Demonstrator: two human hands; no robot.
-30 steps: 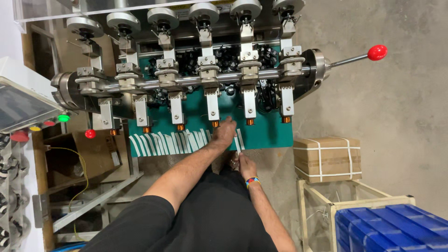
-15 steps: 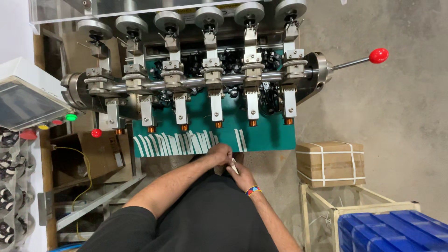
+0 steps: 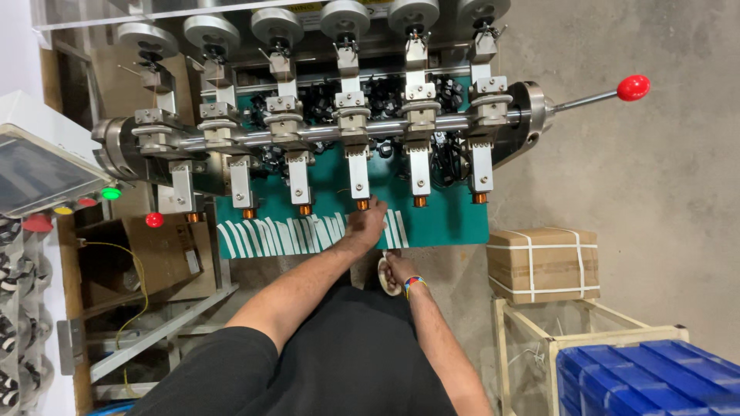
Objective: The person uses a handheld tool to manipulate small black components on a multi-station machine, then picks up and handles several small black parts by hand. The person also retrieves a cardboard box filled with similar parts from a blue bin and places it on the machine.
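My left hand (image 3: 365,226) reaches forward over the green plate (image 3: 447,223), fingertips at the copper-coloured coil (image 3: 362,205) on the tip of the fourth spindle. Whether it pinches anything is hidden. A row of white strips (image 3: 277,235) lies along the plate's near edge, just left of that hand. My right hand (image 3: 397,270), with a coloured wristband, stays close to my body below the plate and holds a small white roll (image 3: 383,276).
The winding machine has several spindles on a steel shaft (image 3: 324,135) and a lever with a red knob (image 3: 634,87) at right. A strapped cardboard box (image 3: 543,262) and blue bins (image 3: 655,381) stand right. A control panel (image 3: 38,177) with coloured lamps sits left.
Half a second ago both hands met near my lap below the strips. My left hand has since gone forward to the fourth spindle's coil; my right hand stayed low.
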